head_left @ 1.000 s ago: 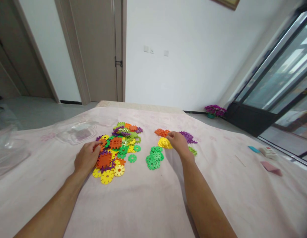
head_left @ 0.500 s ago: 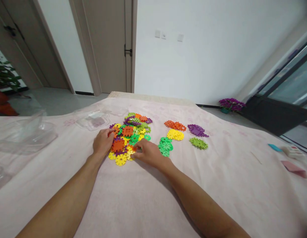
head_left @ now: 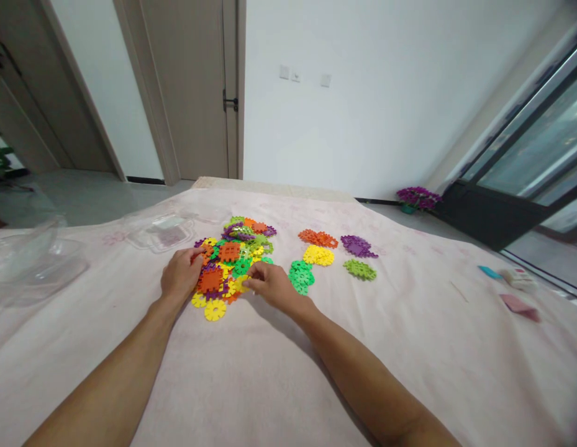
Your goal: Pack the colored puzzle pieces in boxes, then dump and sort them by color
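Note:
A mixed heap of coloured plastic interlocking discs (head_left: 232, 254) lies on the pink cloth. My left hand (head_left: 179, 278) rests curled at the heap's left edge, fingertips on orange pieces. My right hand (head_left: 269, 285) reaches into the heap's near right side, fingers pinched on a yellow disc (head_left: 241, 284). To the right lie sorted groups: orange (head_left: 318, 238), yellow (head_left: 318, 255), green (head_left: 300, 275), purple (head_left: 356, 246) and light green (head_left: 359, 269). A single yellow disc (head_left: 215, 309) lies nearest me.
A clear plastic lid (head_left: 160, 231) lies left of the heap and a clear plastic tub (head_left: 31, 261) at the far left. Small items, a blue piece (head_left: 489, 271) and a pink piece (head_left: 518, 305), lie at the right. A door and glass panels stand behind.
My right hand left the sorted yellow group and came back left to the mixed heap, where it now pinches a yellow disc. My left hand stayed at the heap's left edge.

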Motion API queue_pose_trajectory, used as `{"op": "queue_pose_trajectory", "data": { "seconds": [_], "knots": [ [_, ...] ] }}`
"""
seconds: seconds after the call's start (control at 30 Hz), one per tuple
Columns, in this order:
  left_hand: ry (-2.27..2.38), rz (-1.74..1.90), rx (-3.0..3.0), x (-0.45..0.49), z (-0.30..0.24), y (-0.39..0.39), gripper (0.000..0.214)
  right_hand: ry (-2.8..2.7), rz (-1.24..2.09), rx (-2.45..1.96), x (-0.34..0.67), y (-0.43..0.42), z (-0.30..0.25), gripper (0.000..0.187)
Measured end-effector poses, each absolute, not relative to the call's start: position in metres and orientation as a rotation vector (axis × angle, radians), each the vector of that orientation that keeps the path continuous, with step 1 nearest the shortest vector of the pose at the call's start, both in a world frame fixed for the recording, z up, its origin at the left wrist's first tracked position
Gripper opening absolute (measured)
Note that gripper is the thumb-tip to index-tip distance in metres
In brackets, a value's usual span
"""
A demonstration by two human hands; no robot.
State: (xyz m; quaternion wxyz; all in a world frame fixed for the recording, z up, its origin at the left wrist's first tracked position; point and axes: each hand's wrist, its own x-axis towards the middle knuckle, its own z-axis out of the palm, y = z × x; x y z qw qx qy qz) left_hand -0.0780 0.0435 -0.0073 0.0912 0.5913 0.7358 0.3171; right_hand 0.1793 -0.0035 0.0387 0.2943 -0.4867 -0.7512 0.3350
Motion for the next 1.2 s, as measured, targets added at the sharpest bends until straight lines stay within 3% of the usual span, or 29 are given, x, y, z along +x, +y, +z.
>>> {"op": "queue_pose_trajectory", "data": {
  "seconds": [0.43, 0.63, 0.93, 1.2],
  "knots": [
    [2.175, 0.969, 1.74, -0.078, -0.009, 0.044, 0.044, -1.674, 0.086, -1.967, 0.298, 0.048, 0.064, 0.021],
    [2.18, 0.971, 1.762, -0.081, -0.013, 0.046, 0.044, -1.976, 0.14, -1.828, 0.266, 0.04, 0.059, 0.025],
    [2.184, 0.956, 1.766, -0.079, -0.013, 0.047, 0.044, -2.469, -0.078, -1.647, 0.22, 0.023, 0.041, 0.035],
    [2.177, 0.956, 1.759, -0.08, -0.013, 0.046, 0.044, -2.512, -0.127, -1.678, 0.218, 0.025, 0.045, 0.028]
  ]
}}
